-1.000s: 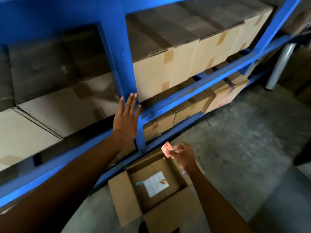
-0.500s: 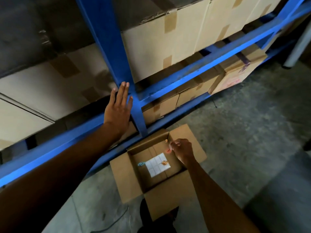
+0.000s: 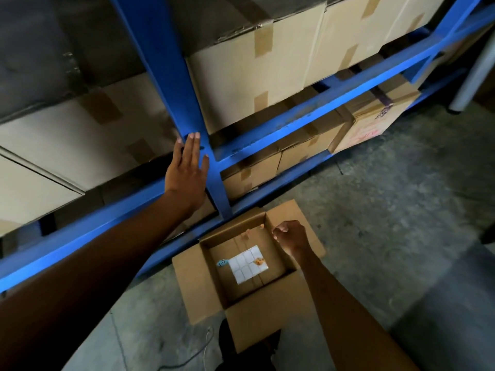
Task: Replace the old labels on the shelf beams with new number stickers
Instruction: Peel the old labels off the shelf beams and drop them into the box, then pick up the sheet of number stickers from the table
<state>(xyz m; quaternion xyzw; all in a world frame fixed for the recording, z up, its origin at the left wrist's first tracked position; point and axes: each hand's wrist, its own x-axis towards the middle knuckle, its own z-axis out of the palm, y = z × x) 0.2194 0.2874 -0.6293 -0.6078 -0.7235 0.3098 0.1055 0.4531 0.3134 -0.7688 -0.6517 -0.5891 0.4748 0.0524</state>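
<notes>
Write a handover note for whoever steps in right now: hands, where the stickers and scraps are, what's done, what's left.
Left hand: open, flat against the blue shelf upright at its joint with the beam.
Right hand: over the open cardboard box on the floor, fingers loosely curled; nothing visible in them.
Sticker sheet lies on the box bottom; small scraps sit near the far wall.
Done: cannot tell; no label shows on the beams in view.
Left: take a new number sticker from the sheet and apply it.
</notes>
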